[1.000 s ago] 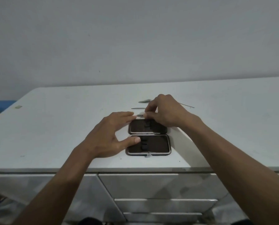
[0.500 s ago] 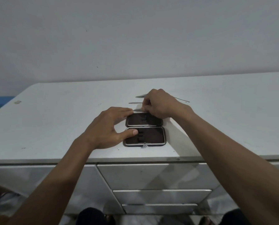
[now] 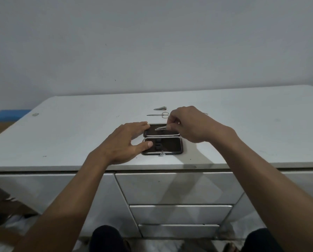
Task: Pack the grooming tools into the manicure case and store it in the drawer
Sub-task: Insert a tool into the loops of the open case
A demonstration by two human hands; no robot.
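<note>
The dark manicure case [image 3: 170, 145] lies open flat near the front edge of the white cabinet top [image 3: 79, 135], both halves facing up. My left hand [image 3: 126, 142] rests on the case's left side, thumb on the near half and fingers at the far half. My right hand [image 3: 186, 124] pinches a thin metal tool [image 3: 160, 128] and holds it over the far half. Small scissors [image 3: 159, 114] and a nail clipper [image 3: 160, 108] lie on the top just behind the case.
Below the top edge is a stack of three shut drawers [image 3: 179, 188]. Another thin tool tip [image 3: 205, 113] shows behind my right hand. A blue object [image 3: 8, 113] sits at far left, and my knees [image 3: 106, 239] are at the bottom.
My right hand has lifted a thin metal tool from behind the case and brought it over the far half. The scissors and clipper are now uncovered. My left hand stays on the case.
</note>
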